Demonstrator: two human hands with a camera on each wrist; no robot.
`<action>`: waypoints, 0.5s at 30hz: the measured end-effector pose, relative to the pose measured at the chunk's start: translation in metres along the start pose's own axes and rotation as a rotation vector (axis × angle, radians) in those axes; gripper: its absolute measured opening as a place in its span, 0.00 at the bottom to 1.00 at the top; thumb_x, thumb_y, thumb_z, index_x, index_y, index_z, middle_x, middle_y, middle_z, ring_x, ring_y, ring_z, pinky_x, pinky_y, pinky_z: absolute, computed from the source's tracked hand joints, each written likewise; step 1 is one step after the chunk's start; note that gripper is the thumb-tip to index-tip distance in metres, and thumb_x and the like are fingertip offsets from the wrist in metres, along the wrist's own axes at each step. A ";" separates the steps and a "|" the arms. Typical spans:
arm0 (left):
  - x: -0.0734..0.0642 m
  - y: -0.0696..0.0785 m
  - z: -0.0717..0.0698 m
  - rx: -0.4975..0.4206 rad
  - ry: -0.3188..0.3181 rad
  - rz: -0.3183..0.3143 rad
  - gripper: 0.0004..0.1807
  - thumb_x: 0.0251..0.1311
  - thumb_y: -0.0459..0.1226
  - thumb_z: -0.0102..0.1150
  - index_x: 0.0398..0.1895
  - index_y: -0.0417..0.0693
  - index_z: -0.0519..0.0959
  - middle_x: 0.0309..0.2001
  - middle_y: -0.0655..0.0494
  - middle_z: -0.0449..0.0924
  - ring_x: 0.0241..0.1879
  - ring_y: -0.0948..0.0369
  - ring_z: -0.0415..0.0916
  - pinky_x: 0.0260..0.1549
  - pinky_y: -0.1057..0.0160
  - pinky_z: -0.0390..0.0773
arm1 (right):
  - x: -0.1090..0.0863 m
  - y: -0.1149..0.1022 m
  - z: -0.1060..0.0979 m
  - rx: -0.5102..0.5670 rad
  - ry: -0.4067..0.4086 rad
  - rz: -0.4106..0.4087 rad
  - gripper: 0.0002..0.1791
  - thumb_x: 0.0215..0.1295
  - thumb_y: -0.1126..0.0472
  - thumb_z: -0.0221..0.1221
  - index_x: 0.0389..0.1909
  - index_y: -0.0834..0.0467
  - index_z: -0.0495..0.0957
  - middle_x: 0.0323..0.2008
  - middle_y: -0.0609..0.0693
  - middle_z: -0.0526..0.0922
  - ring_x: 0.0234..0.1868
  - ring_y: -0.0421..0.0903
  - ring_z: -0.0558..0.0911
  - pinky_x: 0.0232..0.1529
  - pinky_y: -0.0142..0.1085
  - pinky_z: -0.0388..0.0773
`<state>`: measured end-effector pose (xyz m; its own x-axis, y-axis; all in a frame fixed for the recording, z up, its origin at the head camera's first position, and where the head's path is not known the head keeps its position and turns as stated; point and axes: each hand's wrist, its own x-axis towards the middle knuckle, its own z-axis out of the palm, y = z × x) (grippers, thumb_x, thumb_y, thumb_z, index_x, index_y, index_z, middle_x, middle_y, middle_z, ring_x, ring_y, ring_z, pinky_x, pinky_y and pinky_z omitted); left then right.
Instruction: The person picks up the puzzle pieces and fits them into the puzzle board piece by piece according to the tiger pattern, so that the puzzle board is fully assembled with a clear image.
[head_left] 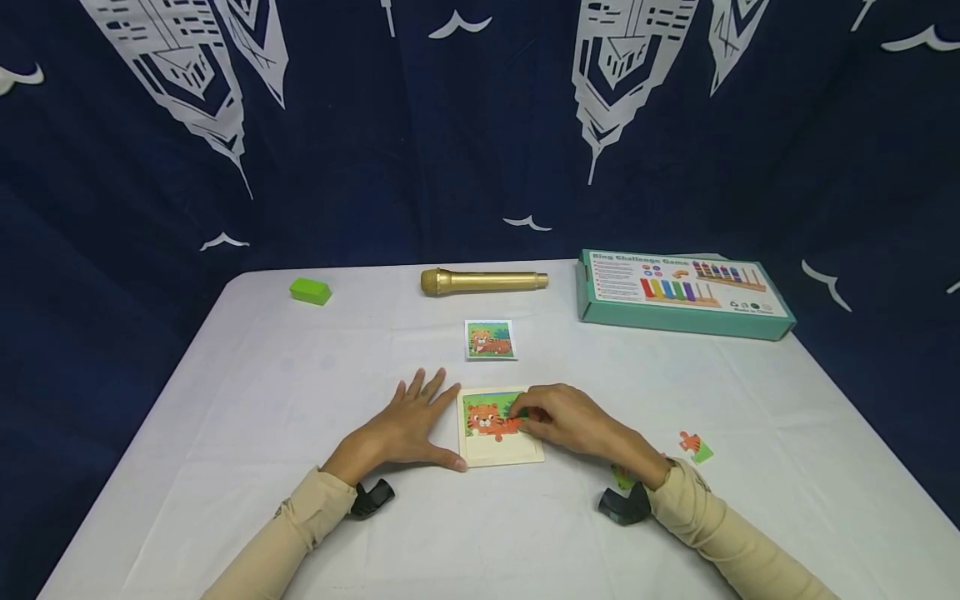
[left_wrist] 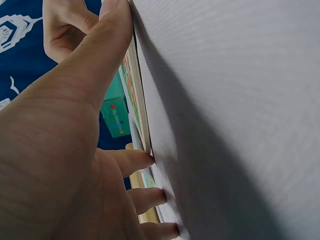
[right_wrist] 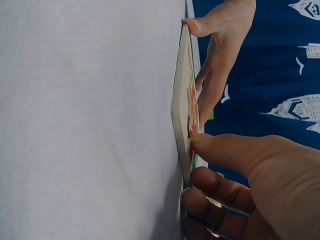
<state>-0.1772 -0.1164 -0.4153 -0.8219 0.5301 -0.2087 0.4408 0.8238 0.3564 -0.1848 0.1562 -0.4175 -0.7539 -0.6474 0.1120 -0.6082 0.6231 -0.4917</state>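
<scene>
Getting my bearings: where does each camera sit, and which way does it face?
Head: on the head, facing forward and down at the puzzle board; left hand, right hand and sleeves show.
Left wrist: on that wrist, facing low along the tabletop; left hand close, right beyond.
Right wrist: on that wrist, facing the board's edge; right hand close, left beyond.
Wrist views share the board, edge-on.

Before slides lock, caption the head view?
Left hand spread against the tiger puzzle, right hand pinching at its right side, tiger card beyond.
</scene>
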 end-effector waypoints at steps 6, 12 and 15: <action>0.000 0.000 0.000 -0.002 -0.001 0.001 0.64 0.39 0.69 0.66 0.76 0.49 0.51 0.76 0.43 0.37 0.74 0.40 0.29 0.69 0.38 0.38 | 0.001 0.001 0.000 0.019 -0.005 0.025 0.07 0.61 0.58 0.65 0.40 0.49 0.84 0.23 0.36 0.73 0.24 0.33 0.69 0.25 0.28 0.66; 0.000 0.000 0.000 -0.004 -0.002 0.002 0.64 0.39 0.69 0.66 0.76 0.49 0.51 0.76 0.42 0.36 0.74 0.40 0.28 0.69 0.38 0.37 | 0.002 0.003 0.000 0.028 -0.003 0.032 0.07 0.61 0.58 0.65 0.40 0.50 0.84 0.22 0.37 0.72 0.23 0.34 0.68 0.24 0.27 0.65; 0.000 0.000 0.001 -0.006 0.000 0.005 0.64 0.39 0.69 0.66 0.76 0.49 0.51 0.76 0.42 0.37 0.74 0.40 0.28 0.69 0.38 0.37 | 0.001 0.003 -0.001 0.036 -0.025 0.033 0.07 0.62 0.58 0.64 0.41 0.50 0.84 0.25 0.37 0.76 0.25 0.34 0.70 0.26 0.28 0.67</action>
<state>-0.1772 -0.1159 -0.4159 -0.8196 0.5341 -0.2074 0.4427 0.8201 0.3627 -0.1877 0.1583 -0.4184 -0.7668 -0.6377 0.0733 -0.5730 0.6286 -0.5258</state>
